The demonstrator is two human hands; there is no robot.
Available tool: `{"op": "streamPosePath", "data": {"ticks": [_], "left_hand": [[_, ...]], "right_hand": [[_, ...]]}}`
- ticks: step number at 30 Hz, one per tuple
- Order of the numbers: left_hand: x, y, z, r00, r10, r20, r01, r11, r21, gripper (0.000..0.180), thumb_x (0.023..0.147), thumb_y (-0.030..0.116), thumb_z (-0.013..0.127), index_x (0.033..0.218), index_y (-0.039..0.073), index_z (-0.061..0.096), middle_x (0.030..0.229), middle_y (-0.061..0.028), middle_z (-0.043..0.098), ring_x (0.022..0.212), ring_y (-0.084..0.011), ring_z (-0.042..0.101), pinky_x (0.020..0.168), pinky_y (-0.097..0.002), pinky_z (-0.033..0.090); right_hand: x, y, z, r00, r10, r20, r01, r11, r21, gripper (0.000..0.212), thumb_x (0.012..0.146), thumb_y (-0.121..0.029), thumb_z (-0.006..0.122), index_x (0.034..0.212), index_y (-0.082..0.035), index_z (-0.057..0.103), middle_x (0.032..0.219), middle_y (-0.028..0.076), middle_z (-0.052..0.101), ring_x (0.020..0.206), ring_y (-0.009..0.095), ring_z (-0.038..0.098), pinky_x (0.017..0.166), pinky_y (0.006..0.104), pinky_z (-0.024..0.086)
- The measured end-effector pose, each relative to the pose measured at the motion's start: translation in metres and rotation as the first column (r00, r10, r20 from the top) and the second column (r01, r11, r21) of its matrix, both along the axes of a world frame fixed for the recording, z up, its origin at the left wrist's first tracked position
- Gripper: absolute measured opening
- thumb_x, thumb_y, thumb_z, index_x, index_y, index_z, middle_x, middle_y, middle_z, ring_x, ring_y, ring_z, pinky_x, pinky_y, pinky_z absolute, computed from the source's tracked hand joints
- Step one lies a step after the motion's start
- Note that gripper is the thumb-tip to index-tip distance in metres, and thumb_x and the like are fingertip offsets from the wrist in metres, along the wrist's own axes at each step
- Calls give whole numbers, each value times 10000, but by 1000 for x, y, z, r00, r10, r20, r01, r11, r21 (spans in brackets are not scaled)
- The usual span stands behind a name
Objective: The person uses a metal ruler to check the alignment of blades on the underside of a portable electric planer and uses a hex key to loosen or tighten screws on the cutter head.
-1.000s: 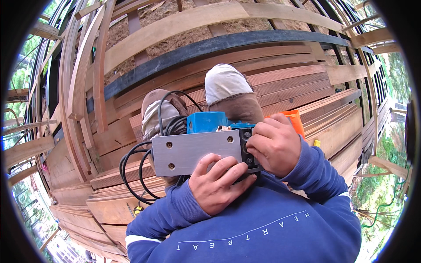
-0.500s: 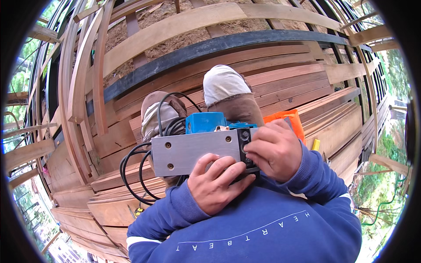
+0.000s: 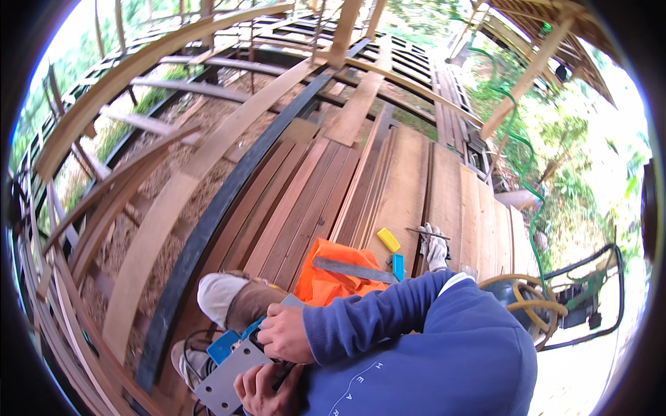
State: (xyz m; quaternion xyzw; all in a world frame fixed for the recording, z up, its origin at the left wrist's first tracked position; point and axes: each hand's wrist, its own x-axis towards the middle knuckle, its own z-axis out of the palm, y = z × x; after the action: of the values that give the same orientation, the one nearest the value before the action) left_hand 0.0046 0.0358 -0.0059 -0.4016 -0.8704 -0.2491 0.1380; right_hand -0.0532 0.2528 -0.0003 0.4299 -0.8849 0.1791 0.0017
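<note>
Blue sweatshirt (image 3: 430,357): white lettering (image 3: 378,365) across it | left grip (image 3: 263,390): curled, holding grey-plated power tool (image 3: 234,374) | right grip (image 3: 286,334): fingers bent at tool's end, closure unclear

The power tool (image 3: 239,367) had a smooth, dully shining grey metal plate (image 3: 229,388) and a blue housing (image 3: 222,347) that looked like plastic. The sleeve (image 3: 374,305) was soft, matt cloth. The boards (image 3: 406,177) were smooth, matt wood. By their near edge lay a creased orange sheet (image 3: 312,284), cloth or plastic, hard to tell which, a smooth yellow block (image 3: 388,240), seemingly plastic, and a matt glove (image 3: 433,248) of knitted cloth.
</note>
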Motion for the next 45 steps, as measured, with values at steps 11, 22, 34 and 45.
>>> {"op": "streamPosePath", "data": {"ticks": [11,22,34,45], "left_hand": [[-3,-22,1,995,-79,-56,75,995,-68,351,801,196,781,1143,275,790,1102,-12,678,996,-247,631,892,-408,475],[-4,-19,8,996,-93,3,93,995,-46,341,807,197,780,1144,248,790,1095,-31,680,967,-259,629,877,-418,480],[-5,-15,15,980,-84,182,75,996,54,347,775,154,817,1120,145,779,1040,-86,688,884,-265,623,844,-410,486],[-11,-12,18,967,-25,252,4,997,82,348,799,173,832,1126,85,754,1054,-123,708,928,-328,665,847,-447,519]], "right_hand": [[1,-22,-8,986,-47,157,28,992,120,162,755,-281,703,881,-181,717,917,-17,673,946,171,653,843,400,408],[5,-6,-6,969,-149,196,185,966,-182,238,841,-339,715,922,-116,706,923,56,679,965,268,664,831,454,448],[-7,49,-257,638,-269,722,707,576,-410,734,1076,-528,425,1620,-66,253,1620,230,351,1530,326,297,1249,406,229],[-48,32,-231,637,-196,746,660,639,-396,702,1089,-550,315,1631,-106,258,1590,169,421,1477,317,372,1236,403,217]]}}
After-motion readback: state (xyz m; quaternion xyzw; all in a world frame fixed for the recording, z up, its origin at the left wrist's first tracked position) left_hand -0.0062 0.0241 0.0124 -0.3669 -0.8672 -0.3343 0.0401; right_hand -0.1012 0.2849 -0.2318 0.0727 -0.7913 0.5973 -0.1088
